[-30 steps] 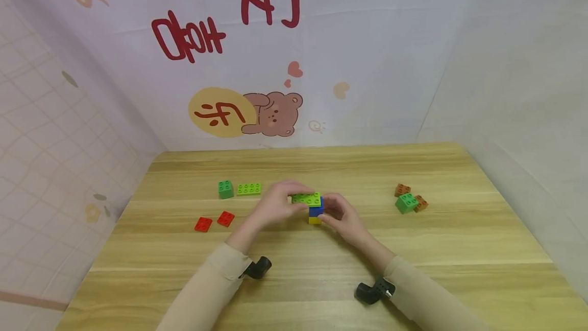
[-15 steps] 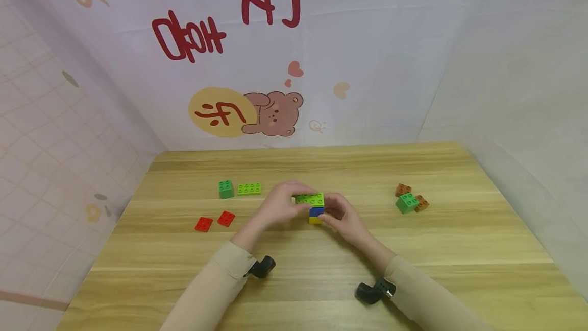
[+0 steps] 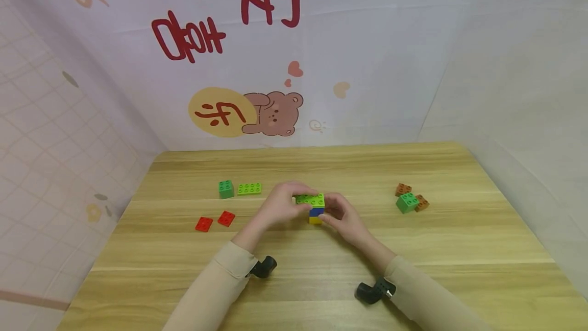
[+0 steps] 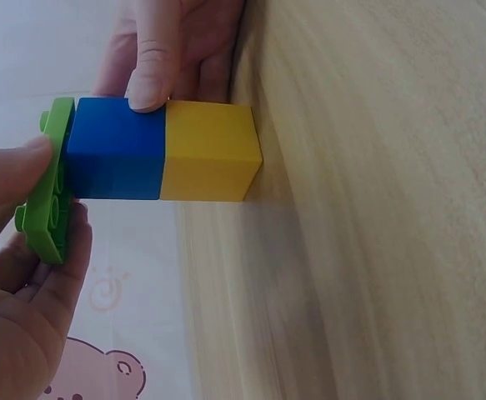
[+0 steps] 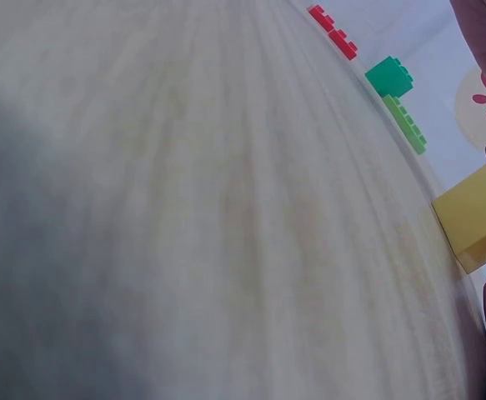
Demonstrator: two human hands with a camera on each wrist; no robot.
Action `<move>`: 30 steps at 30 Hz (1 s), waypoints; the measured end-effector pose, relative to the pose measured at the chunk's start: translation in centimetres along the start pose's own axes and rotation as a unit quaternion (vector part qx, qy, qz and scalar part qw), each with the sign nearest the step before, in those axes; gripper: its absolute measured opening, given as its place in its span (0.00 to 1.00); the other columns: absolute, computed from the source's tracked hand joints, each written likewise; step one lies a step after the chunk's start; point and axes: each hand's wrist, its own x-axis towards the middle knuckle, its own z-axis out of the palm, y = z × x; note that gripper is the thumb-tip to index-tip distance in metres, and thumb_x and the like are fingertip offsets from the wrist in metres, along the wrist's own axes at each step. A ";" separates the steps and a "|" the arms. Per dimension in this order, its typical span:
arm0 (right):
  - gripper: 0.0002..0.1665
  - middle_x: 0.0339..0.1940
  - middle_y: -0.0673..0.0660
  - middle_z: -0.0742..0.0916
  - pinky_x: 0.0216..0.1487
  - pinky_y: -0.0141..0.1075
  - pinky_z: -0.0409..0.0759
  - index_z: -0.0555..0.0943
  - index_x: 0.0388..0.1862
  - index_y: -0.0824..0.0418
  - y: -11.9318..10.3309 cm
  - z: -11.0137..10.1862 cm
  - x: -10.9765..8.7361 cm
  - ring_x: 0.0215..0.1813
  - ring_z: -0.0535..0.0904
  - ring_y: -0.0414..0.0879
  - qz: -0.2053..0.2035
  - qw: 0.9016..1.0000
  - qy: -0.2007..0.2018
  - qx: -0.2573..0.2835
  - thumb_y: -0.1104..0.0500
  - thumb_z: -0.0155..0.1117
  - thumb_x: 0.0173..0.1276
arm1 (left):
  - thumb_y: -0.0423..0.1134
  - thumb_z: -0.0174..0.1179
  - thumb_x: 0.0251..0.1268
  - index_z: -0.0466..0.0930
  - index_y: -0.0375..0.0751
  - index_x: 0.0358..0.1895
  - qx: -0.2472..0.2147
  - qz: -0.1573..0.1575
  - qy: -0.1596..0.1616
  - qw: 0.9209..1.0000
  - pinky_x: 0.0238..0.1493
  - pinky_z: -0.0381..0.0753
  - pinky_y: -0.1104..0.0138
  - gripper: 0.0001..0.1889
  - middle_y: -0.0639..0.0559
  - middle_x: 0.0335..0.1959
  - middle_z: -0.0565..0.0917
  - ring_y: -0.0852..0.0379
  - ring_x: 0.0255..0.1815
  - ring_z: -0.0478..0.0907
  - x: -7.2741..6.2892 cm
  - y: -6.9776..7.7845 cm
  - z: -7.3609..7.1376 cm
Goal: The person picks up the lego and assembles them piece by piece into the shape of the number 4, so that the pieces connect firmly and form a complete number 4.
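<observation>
A yellow brick stands on the wooden table with a blue brick stacked on it. Across the top of the blue one lies a lime green plate, which overhangs toward my left hand. That hand pinches the plate between thumb and fingers. In the left wrist view the plate looks slightly tilted; whether it is fully seated I cannot tell. My right hand grips the blue brick from the right, its thumb near the seam with the yellow brick. In the right wrist view only the stack's lower part shows.
To the left lie two red plates, with a green brick and another lime green plate behind them. A second green brick and two brown bricks sit at the right. A printed cloth hangs behind the table.
My left hand has shifted slightly right with the lime green plate, which now covers more of the blue brick. The right hand has stayed in place.
</observation>
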 end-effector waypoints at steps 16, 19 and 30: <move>0.24 0.52 0.66 0.82 0.61 0.50 0.75 0.73 0.59 0.69 3.4 -0.3 0.1 0.55 0.78 0.53 0.000 1.000 0.010 0.006 0.72 0.66 0.65 | 0.33 0.70 0.60 0.87 0.47 0.52 -0.016 -0.030 0.002 0.999 0.56 0.77 0.59 0.16 0.56 0.47 0.85 0.56 0.52 0.79 -0.1 0.1 0.1; 0.24 0.53 0.65 0.82 0.62 0.50 0.75 0.73 0.59 0.69 3.4 -0.3 0.1 0.56 0.78 0.54 -0.001 1.000 0.008 0.007 0.71 0.67 0.65 | 0.33 0.70 0.60 0.88 0.47 0.51 -0.020 -0.032 0.001 0.999 0.56 0.77 0.59 0.16 0.56 0.47 0.85 0.56 0.51 0.79 0.0 0.1 0.1; 0.24 0.52 0.68 0.82 0.61 0.56 0.74 0.72 0.58 0.72 3.3 -0.3 0.1 0.55 0.78 0.58 0.005 1.000 0.007 -0.003 0.74 0.65 0.65 | 0.32 0.70 0.60 0.88 0.46 0.51 -0.032 -0.035 -0.003 0.999 0.57 0.77 0.54 0.15 0.55 0.46 0.85 0.54 0.51 0.79 0.1 0.1 0.0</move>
